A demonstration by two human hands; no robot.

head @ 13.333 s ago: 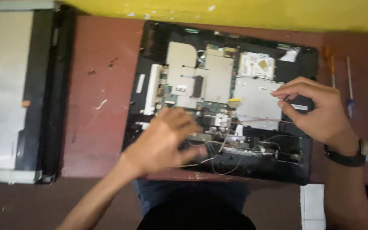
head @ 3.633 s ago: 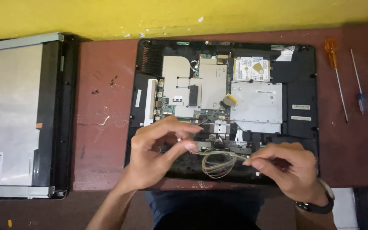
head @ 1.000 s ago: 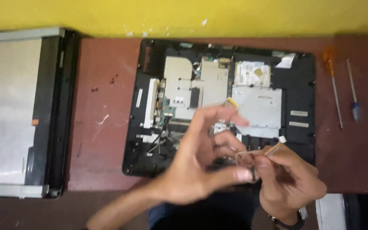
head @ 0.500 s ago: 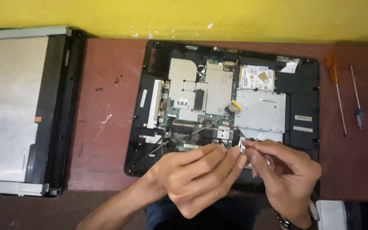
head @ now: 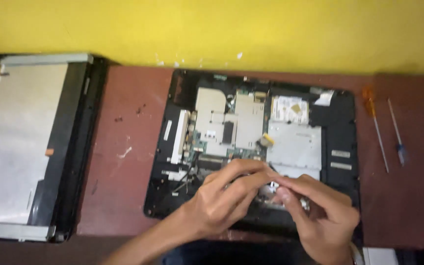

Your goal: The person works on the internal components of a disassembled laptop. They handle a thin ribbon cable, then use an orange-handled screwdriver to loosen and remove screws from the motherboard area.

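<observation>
Both hands meet fingertip to fingertip over the near edge of the opened laptop base (head: 339,122). The left hand (head: 222,203) has thumb and forefinger drawn together, and the right hand (head: 320,216) pinches back toward it. Something small sits between the fingertips, but motion blur and the fingers themselves hide it, so I cannot tell what is pinched or which hand actually holds it. A pale glint shows under the right hand's fingers, too smeared to name.

The laptop base lies in the middle of the reddish-brown table (head: 128,172), its cover off. Silver metal shields (head: 231,122) fill its far middle, a flat grey drive plate (head: 295,145) lies to their right, and a small yellow tab (head: 267,140) sits between them. Thin loose wires (head: 185,179) trail at the near left of the board, just left of the left hand. The near right part of the base is covered by both hands.

At the left of the table lies a flat grey display panel (head: 20,142) in a black frame, cut off by the left edge of the picture. At the far right lie two screwdrivers close together: an orange-handled screwdriver (head: 375,125) and, to its right, a blue-handled screwdriver (head: 398,135). A yellow wall (head: 212,29) runs along the far side. The right wrist is cut off at the bottom edge.
</observation>
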